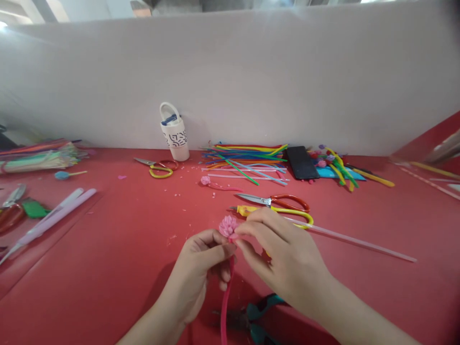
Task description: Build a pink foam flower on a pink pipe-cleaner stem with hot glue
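A pink flower [228,225] with many small curled petals stands upright on a darker pink, strip-like stem [224,306]. My left hand [203,263] pinches that stem just below the flower head, and the stem's lower end hangs toward me. From the other side, my right hand [287,258] closes its thumb and index finger on a small pink petal at the flower's lower right edge. Beyond the right hand lie scissors [291,201] with red and yellow handles and a yellow-handled pointed tool [247,211], partly covered. Below my hands, teal-handled pliers [247,316] rest on the red table.
A long pale pink strip [359,243] lies to the right. At the back are a white cup [176,139], more scissors [160,170], coloured strips [247,158], a smaller pink flower [205,180] and a black phone [302,163]. Glue-gun-like pink tools [61,215] lie left.
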The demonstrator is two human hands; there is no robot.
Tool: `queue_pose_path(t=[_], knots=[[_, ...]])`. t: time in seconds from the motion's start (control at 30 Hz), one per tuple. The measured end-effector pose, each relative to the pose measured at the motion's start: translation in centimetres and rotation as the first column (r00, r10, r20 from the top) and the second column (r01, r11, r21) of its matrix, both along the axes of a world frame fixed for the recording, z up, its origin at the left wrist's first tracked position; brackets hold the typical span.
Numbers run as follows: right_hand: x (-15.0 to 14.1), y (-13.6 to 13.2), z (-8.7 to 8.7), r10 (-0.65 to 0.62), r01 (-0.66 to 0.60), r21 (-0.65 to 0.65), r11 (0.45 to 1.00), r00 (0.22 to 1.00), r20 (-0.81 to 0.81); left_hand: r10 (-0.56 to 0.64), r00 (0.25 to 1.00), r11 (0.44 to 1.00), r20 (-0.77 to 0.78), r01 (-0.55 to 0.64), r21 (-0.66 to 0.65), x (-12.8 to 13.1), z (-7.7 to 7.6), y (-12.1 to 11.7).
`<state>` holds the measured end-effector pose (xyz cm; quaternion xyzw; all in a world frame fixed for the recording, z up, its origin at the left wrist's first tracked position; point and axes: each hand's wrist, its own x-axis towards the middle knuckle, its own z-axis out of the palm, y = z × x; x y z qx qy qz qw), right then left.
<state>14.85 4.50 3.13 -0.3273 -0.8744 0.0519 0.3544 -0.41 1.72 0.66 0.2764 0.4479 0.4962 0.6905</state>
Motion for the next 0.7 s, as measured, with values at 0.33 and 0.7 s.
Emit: queue_pose_path(t=[0.33,0.7], knots=[[0.16,0.11,0.13,0.015,-0.013,-0.051,0.999,0.999,0.040,-0.025,0.999,0.998,0.020,0.027,-0.059,0.04,-0.09,-0.05],[0.83,0.62,0.33,0.051,-0.088,0.180,0.980,0.978,0.202,-0.053,0.997,0.987,0.050,0.060,-0.152,-0.16,0.07,0.24]])
